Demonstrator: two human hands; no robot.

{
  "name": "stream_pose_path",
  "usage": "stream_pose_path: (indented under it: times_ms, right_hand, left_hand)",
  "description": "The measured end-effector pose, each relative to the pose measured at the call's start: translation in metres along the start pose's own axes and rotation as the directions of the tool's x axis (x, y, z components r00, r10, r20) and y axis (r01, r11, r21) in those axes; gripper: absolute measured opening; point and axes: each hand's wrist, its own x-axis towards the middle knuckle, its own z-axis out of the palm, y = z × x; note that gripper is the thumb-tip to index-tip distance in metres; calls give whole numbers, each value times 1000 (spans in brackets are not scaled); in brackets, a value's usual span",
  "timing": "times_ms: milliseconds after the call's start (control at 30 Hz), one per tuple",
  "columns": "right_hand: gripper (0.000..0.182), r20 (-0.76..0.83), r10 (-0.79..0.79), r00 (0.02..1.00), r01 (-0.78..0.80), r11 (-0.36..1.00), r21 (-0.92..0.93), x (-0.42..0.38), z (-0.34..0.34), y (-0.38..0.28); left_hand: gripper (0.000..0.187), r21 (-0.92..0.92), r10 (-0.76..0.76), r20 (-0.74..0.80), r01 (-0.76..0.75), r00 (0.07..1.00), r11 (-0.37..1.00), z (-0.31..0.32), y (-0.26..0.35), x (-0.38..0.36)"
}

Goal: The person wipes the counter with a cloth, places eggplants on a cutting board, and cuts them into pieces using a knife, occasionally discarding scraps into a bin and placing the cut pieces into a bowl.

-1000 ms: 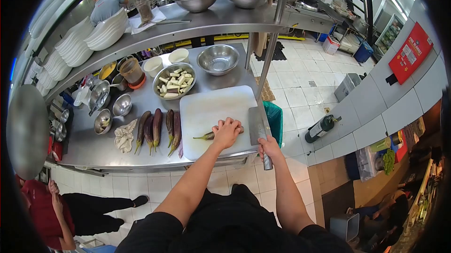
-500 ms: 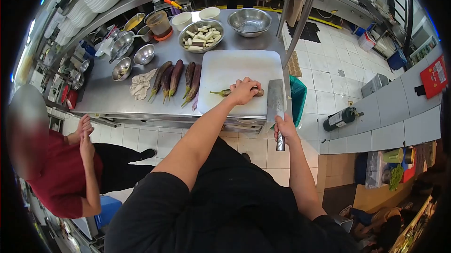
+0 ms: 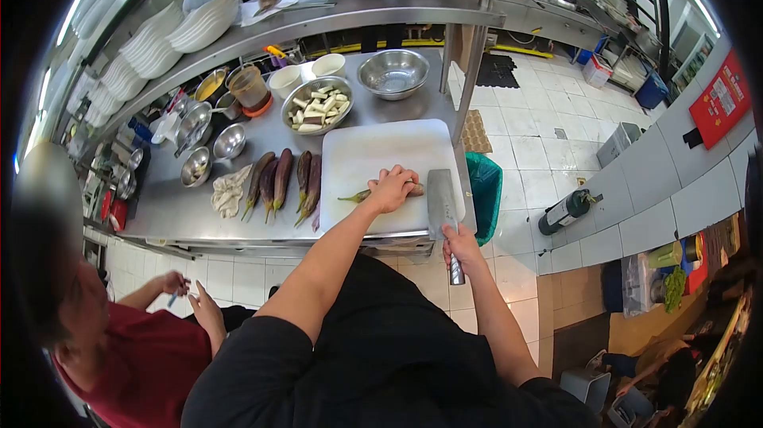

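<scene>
My left hand (image 3: 391,190) is closed over an eggplant (image 3: 354,197) lying crosswise on the white cutting board (image 3: 381,142). The green stem points left, and the other end sticks out to the right of my fingers. In my right hand (image 3: 462,247) is the handle of a wide cleaver (image 3: 441,196). Its blade lies at the right side of the board, close to the eggplant's right end. Several whole purple eggplants (image 3: 282,180) rest on the steel counter left of the board. Behind the board, a metal bowl (image 3: 342,120) holds cut eggplant pieces (image 3: 319,105).
Another steel bowl (image 3: 393,77) stands behind the board. A crumpled cloth (image 3: 230,191) and small metal bowls (image 3: 230,141) are on the left. A green-lined bin (image 3: 486,197) adjoins the counter's right end. A person in a red shirt (image 3: 143,364) stands close on my left.
My view has tilted upward, showing more of the shelf. The person in red is nearer, with hands lower. My hands keep their hold on eggplant and cleaver, with little change against the board.
</scene>
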Motion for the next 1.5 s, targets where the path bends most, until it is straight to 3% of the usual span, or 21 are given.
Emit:
stream_pose_path:
  times_ms: [300,467,633,667,733,767,800,833,867,933,1000,1100,1200,1433,1500]
  right_hand:
    - [27,10,50,999,-49,996,-79,-4,10,-23]
    - [28,31,96,995,-97,995,17,-6,22,-27]
    - [31,-4,25,1000,-25,999,-40,29,81,-23]
    - [30,-20,37,999,-38,999,-19,30,92,-28]
    - [30,-38,52,998,-51,999,19,32,104,-27]
    - [30,-31,44,999,-43,999,33,34,102,-25]
    - [30,-22,38,999,-37,998,41,35,100,-21]
    - [30,-26,46,999,-45,998,40,32,105,-23]
    - [30,-68,58,996,-57,998,12,33,109,-26]
    - [30,-105,75,992,-77,997,-19,36,123,-26]
    - [31,-105,-11,994,9,1000,-20,39,140,-15]
    - [33,-125,23,992,-42,987,-155,41,194,2]
    - [34,-133,11,991,-30,990,-141,39,221,10]
    - [29,-113,-52,992,36,990,-134,26,219,-1]
    - [33,-23,-46,999,37,948,-317,21,189,-11]
  left_hand:
    - [18,-25,18,14,-18,1000,1000,-5,-7,12]
    - [18,-63,19,45,-16,999,998,-13,-13,15]
    - [18,-165,28,98,-12,995,986,-18,-19,9]
    - [18,-161,31,95,-15,995,987,-7,-43,24]
    - [29,-633,226,-51,-206,973,746,31,-112,60]
    - [29,-628,232,-42,-207,972,750,6,-103,48]
    - [38,-337,59,-101,-90,993,937,-15,-94,32]
    - [47,-27,-91,-212,87,973,996,-25,-89,20]
    - [61,106,-141,-75,148,987,983,-18,-96,21]
    - [63,83,-144,-81,151,986,985,-21,-95,24]
    - [65,63,-151,-80,156,985,986,-20,-96,24]
    - [67,12,-153,-106,155,982,988,-22,-97,23]
    - [67,-52,-178,-189,171,966,984,-22,-98,22]
    - [64,-167,-247,-376,196,893,966,-16,-102,21]
    - [64,-168,-239,-415,184,878,968,-14,-104,22]
